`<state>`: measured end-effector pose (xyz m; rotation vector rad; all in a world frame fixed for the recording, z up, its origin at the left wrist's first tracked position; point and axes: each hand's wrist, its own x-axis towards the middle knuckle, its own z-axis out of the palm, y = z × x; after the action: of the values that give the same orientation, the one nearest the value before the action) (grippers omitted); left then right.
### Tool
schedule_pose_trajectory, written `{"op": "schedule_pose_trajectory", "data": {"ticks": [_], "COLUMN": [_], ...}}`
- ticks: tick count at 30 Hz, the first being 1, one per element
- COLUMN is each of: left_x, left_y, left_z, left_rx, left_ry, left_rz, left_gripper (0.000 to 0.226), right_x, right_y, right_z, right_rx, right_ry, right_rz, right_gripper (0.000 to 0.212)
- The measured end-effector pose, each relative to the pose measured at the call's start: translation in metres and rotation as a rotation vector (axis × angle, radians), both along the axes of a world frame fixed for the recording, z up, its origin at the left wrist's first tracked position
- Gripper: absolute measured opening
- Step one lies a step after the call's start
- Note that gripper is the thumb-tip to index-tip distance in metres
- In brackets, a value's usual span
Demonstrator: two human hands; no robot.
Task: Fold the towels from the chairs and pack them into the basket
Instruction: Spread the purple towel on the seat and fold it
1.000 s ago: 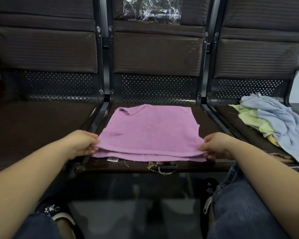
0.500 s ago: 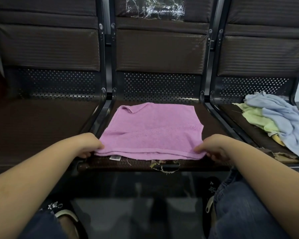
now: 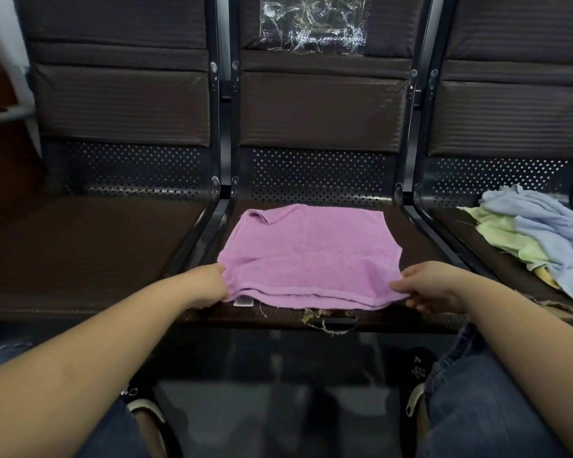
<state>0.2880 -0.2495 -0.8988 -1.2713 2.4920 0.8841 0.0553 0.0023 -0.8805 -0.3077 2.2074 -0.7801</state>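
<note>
While the folded pink terry towel (image 3: 308,256) lies flat on the middle brown chair seat (image 3: 417,239), long side running left-right, left hand (image 3: 205,285) and right hand (image 3: 434,289) each pinch a near corner.

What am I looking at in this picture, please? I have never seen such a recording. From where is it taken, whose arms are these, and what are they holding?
There is no machine here. A person wears a camera on the head, and it looks forward and down, so the two bare arms coming in from the bottom are that person's own.

In front stands a row of dark chairs. On the middle seat lies a pink towel, already folded in layers. The left hand pinches its near left corner, and the right hand pinches its near right corner.

On the right seat lies a loose pile not yet folded: a light blue towel over a yellow-green towel. A crumpled clear plastic sheet is on the middle chair's backrest. No basket shows in this view.
</note>
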Motion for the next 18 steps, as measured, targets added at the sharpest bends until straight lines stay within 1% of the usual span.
{"op": "schedule_pose_trajectory", "data": {"ticks": [3,4,6,7,9,11,15,18], "left_x": [0.002,0.003,0.006,0.007,0.009,0.011,0.018,0.021], "left_y": [-0.006,-0.008,-0.013,-0.015,-0.018,-0.019,-0.026,-0.031], "left_z": [0.0,0.002,0.002,0.002,-0.002,-0.004,-0.003,0.002], "left_rx": [0.417,0.53,0.706,0.771,0.819,0.806,0.73,0.703], "left_ry": [0.147,0.184,0.268,0.313,0.351,0.342,0.292,0.323], "left_rz": [0.317,0.401,0.481,0.503,0.522,0.528,0.508,0.513], "left_gripper": [0.008,0.001,0.015,0.018,0.019,0.019,0.025,0.019], "right_x": [0.002,0.002,0.0,0.0,-0.001,-0.004,-0.008,-0.01], "right_y": [0.003,0.004,0.007,0.008,0.01,0.012,0.018,0.021], "right_z": [0.005,0.007,0.011,0.013,0.016,0.016,0.012,0.013], "right_rx": [-0.081,-0.119,-0.213,-0.256,-0.309,-0.315,-0.16,-0.137], "right_ry": [-0.041,-0.06,-0.113,-0.141,-0.177,-0.184,-0.101,-0.075], "right_rz": [-0.018,-0.033,-0.078,-0.098,-0.12,-0.122,-0.038,-0.006], "right_gripper": [0.019,0.02,0.024,0.024,0.023,0.02,0.014,0.008]}}
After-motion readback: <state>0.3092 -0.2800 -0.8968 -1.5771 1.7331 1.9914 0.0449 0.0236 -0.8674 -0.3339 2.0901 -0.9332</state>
